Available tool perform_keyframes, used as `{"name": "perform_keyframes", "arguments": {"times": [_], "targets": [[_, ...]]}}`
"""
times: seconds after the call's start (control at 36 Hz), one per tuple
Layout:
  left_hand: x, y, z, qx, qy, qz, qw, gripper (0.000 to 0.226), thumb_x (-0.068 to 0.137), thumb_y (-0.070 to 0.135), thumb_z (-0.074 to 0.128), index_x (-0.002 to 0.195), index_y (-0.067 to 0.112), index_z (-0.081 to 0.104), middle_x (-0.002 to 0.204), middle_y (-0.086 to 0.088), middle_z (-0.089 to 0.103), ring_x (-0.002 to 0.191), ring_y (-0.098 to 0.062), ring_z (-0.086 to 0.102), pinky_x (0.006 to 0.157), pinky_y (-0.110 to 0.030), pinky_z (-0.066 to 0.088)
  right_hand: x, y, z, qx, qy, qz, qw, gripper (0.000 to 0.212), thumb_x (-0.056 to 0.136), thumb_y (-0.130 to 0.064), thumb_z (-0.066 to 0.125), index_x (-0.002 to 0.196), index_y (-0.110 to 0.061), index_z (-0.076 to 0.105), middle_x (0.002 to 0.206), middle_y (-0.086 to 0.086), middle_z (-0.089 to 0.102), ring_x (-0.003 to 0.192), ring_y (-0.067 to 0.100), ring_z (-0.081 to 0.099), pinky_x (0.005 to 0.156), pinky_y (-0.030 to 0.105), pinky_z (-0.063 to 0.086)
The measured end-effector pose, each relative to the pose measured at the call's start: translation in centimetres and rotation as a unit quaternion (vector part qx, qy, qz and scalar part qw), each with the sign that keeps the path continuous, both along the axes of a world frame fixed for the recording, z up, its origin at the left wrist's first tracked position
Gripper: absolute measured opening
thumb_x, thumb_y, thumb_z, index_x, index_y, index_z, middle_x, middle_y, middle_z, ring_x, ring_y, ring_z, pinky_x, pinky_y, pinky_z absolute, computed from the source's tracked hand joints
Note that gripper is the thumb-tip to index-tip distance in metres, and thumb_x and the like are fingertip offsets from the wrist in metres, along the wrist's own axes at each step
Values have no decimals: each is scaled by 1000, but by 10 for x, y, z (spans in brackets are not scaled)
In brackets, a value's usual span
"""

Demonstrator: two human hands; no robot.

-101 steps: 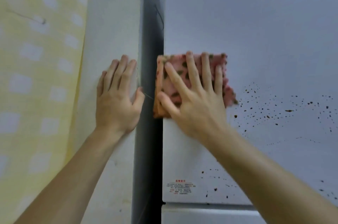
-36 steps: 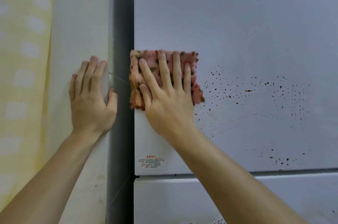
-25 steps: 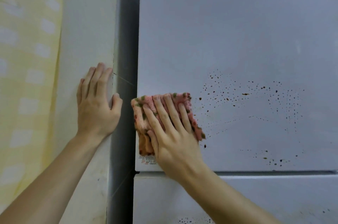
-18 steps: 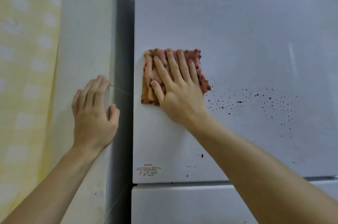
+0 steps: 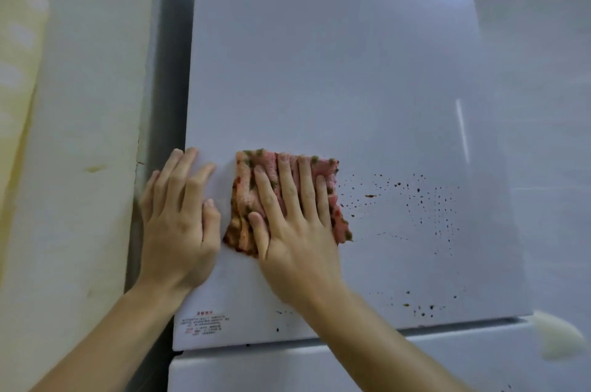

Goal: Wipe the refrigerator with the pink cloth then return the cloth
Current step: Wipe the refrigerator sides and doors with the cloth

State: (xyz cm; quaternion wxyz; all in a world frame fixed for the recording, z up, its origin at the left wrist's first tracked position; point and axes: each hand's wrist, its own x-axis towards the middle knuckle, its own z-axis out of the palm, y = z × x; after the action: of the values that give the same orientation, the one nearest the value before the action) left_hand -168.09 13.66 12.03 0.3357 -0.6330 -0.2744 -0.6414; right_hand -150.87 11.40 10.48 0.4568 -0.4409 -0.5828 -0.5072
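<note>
Wiping step: pink cloth (image 5: 284,199) is being pressed flat under the splayed right hand (image 5: 294,231). Left hand (image 5: 179,225) is being braced open on the refrigerator (image 5: 319,71). Brown specks (image 5: 415,199) just right are likely needing the next stroke.

A cream wall (image 5: 80,135) stands left, beside a yellow checked curtain (image 5: 16,39).

The right hand (image 5: 287,231) hides much of the pink cloth (image 5: 246,199); label print (image 5: 204,324) is unreadable.
</note>
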Motion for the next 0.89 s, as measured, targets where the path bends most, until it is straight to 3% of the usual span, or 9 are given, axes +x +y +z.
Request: {"name": "perform_keyframes", "arguments": {"times": [0.11,0.19,0.28,0.39,0.56,0.67,0.78,0.89], "targets": [[4,-3,3,-6,10,13,1000,55,97,22,43,149,5,47,165,-14,36,159,-27,22,131,-45,11,12,-1,2,12,-36,23,999,60,111,-46,33,165,-21,31,174,11,18,163,33,7,130,55,12],[7,-4,5,-10,10,23,1000,55,98,26,43,150,8,48,164,-14,36,157,-31,26,130,-46,14,23,-3,34,22,-23,44,999,64,105,-58,42,163,-34,34,175,5,18,163,28,6,132,50,5],[12,-3,5,-13,6,33,999,53,99,31,43,148,12,50,163,-16,35,155,-34,26,128,-49,19,29,-6,75,1,22,19,1000,71,99,-71,33,164,-44,24,177,-1,6,163,25,-4,131,47,-5],[14,-2,6,-7,-2,34,999,51,98,31,45,145,10,53,160,-18,36,154,-36,28,127,-49,21,29,-11,97,-32,51,15,998,73,98,-74,25,165,-47,12,177,-4,-7,161,22,-18,130,47,-13],[16,-3,7,-1,19,36,999,53,98,25,45,148,8,47,169,-12,28,160,-27,17,130,-49,17,27,-8,68,-5,58,14,998,65,105,-64,28,166,-42,18,177,3,1,163,28,-10,131,52,-3],[15,-4,6,-15,30,8,999,63,99,22,44,160,10,33,172,-7,24,162,-20,11,132,-41,12,36,-10,18,-12,38,16,999,63,108,-61,30,166,-39,21,177,4,5,163,29,-6,132,50,-3],[16,-3,4,-9,41,39,998,62,100,29,41,159,10,37,171,-11,25,161,-25,14,132,-42,10,53,-16,-31,-26,16,5,1000,65,107,-65,31,166,-40,19,177,1,4,163,28,-5,132,50,-2],[19,-4,5,-8,36,46,998,63,98,32,42,157,8,40,170,-13,27,160,-30,17,132,-43,11,65,-20,-24,-18,0,2,1000,74,100,-75,35,165,-41,23,177,1,6,163,28,-2,131,55,1]]}}
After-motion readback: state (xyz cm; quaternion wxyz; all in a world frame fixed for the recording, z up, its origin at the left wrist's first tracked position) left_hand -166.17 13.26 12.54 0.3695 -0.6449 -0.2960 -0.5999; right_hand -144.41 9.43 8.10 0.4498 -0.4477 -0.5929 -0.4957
